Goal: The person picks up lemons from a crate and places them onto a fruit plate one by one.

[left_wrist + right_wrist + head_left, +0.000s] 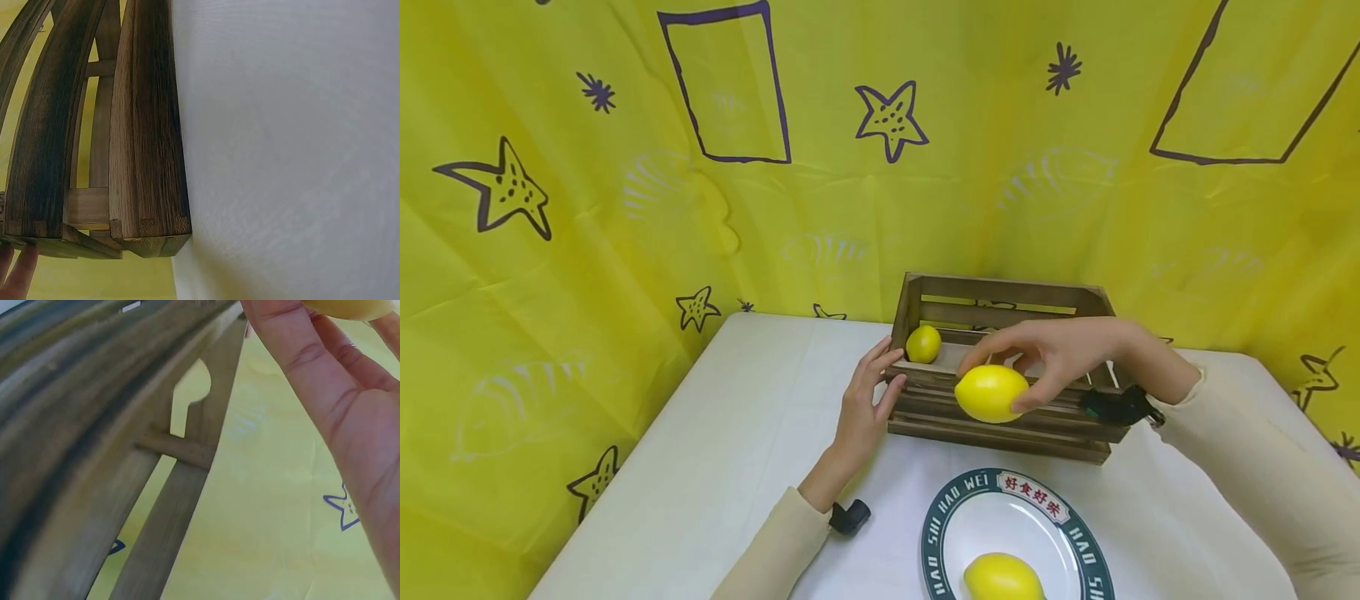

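Between the thumb and fingers of my right hand [1067, 350] is a yellow lemon [991, 393], held over the front edge of a brown slatted wooden crate [940, 414]. Only the underside of this lemon shows at the top of the right wrist view. My left hand [861, 412] touches the crate's left front corner with fairly straight fingers; in the left wrist view, fingertips [24, 269] rest at the end of a slat. Inside the crate, at its left end, lies another lemon [923, 344]. A third lemon [1003, 577] sits on a white plate with a green lettered rim [934, 533].
The crate stands near the back of a white-covered table [700, 467]. Behind and left of the table hangs a yellow curtain [835, 200] with dark star drawings. The plate lies in front of the crate, cut off by the bottom of the head view.
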Tool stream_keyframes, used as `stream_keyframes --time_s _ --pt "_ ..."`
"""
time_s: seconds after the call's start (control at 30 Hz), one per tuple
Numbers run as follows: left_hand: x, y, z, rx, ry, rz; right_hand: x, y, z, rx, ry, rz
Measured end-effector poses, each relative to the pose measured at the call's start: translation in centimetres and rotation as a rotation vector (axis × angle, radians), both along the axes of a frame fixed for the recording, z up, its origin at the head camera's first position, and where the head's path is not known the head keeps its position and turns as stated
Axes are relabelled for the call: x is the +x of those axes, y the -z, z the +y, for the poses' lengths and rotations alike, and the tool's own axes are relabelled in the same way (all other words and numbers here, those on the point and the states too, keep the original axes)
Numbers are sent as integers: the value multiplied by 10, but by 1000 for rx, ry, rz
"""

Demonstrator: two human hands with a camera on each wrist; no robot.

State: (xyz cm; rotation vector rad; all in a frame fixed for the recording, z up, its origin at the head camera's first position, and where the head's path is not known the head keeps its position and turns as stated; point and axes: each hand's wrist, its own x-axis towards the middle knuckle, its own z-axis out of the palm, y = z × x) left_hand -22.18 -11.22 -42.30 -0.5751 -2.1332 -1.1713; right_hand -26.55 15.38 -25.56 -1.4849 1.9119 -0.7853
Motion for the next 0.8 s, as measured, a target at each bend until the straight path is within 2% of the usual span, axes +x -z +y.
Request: stream_keyframes --time_s 0.33,0.47,0.63,0.8 --pt "0 -1 0 0 6 23 16 22 -1 -34 -91 -8" --pt "0 0 0 -5 5 24 21 32 0 -39 -101 -45" --pt "1 0 -1 -4 2 12 26 45 -1 -18 -76 -90" --pt "1 0 -1 -1 4 5 28 62 -7 -25 -104 -151"
